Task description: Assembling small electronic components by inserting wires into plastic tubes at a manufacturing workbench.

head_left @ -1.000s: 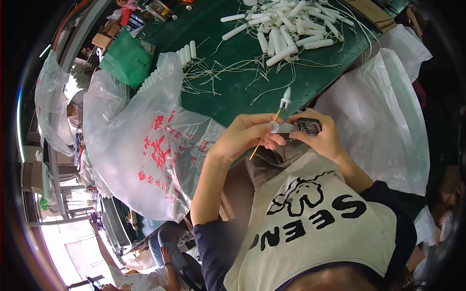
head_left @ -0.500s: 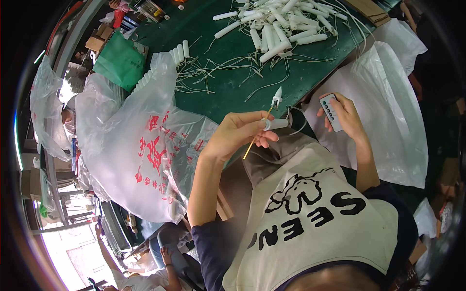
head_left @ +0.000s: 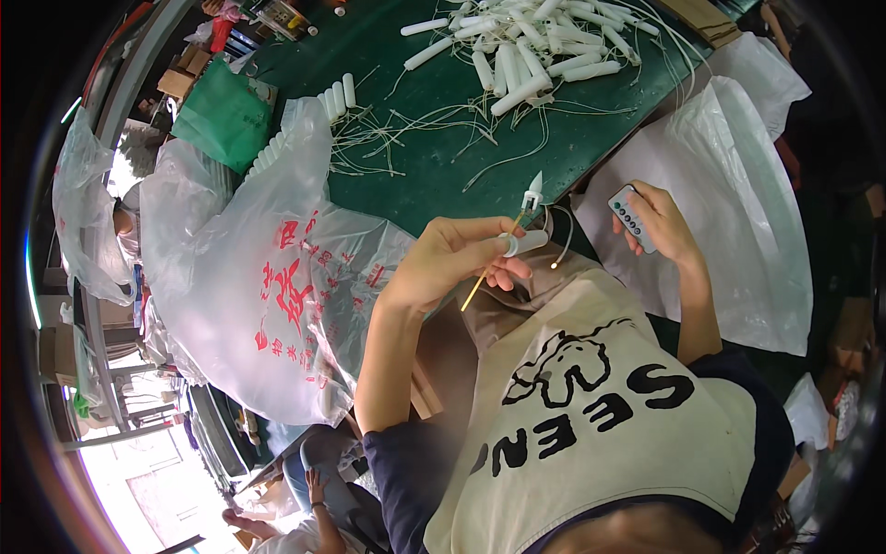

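My left hand is closed around a short white plastic tube and a thin yellow stick, pinched between thumb and fingers. At the stick's upper end, beyond my fingers, is a small white flame-shaped tip. A thin white wire curls beside the tube, its end hanging free. To the right, apart from these, my right hand grips a small pale remote control with dark round buttons facing up. My right fingertips wrap its far edge; part of it lies hidden under the palm.
Across the green table lies a heap of white candle-like tubes with trailing wires. More tubes stand in a row behind a clear plastic bag with red print. A white sack hangs at right. Another person sits lower left.
The flame-shaped tip and tube have shifted slightly in my left hand's grip, and the wire's free end now shows beside them. The remote has tilted a little. The other person's arm has moved.
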Available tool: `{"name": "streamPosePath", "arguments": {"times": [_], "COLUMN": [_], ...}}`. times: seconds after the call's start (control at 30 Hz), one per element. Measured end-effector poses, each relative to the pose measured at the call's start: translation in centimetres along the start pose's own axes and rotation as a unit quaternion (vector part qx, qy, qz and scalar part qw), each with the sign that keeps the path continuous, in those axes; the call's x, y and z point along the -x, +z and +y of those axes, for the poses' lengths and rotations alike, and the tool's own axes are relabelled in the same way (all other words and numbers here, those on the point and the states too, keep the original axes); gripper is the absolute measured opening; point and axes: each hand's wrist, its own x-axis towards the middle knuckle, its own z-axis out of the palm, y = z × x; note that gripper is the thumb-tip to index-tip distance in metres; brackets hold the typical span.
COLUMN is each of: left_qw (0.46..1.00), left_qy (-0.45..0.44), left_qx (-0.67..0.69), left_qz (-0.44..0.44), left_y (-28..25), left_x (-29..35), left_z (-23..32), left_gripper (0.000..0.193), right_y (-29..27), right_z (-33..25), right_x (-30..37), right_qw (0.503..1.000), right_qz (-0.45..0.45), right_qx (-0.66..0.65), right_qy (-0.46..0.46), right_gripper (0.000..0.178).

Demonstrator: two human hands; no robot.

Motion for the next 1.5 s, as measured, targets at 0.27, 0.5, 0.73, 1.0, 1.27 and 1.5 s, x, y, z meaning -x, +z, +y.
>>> {"name": "streamPosePath", "arguments": {"times": [0.27, 0.5, 0.73, 1.0, 1.27, 1.5], "left_qw": [1.000, 0.999, 0.996, 0.818, 0.774, 0.990], "left_qy": [-0.012, 0.018, 0.057, 0.161, 0.245, 0.019], "left_qx": [-0.028, -0.039, -0.061, -0.474, -0.507, -0.058], "left_qz": [-0.004, -0.034, 0.025, 0.282, 0.289, 0.129], "left_y": [0.7, 0.8, 1.0, -2.1, 0.1, 2.2], "left_x": [0.1, -0.3, -0.8, -3.5, -3.6, -5.0], "left_z": [0.7, 0.1, 0.1, -2.5, -0.9, 0.3], "left_gripper": [0.022, 0.023, 0.023, 0.016, 0.023, 0.053], "right_y": [3.0, 7.1, 7.3, 6.4, 6.3, 7.7], "right_z": [-3.3, -4.5, -2.4, -1.2, -2.4, -2.9], "right_x": [0.5, 0.1, -0.4, -0.2, -0.7, -1.3], "right_qw": [0.995, 0.932, 0.938, 0.932, 0.868, 0.794], "right_qz": [-0.018, -0.016, 0.071, 0.196, 0.258, 0.252], "right_qx": [-0.039, 0.115, 0.100, 0.084, 0.194, 0.317], "right_qy": [-0.094, -0.344, -0.325, -0.293, -0.378, -0.453], "right_gripper": [0.020, 0.030, 0.025, 0.022, 0.030, 0.036]}}
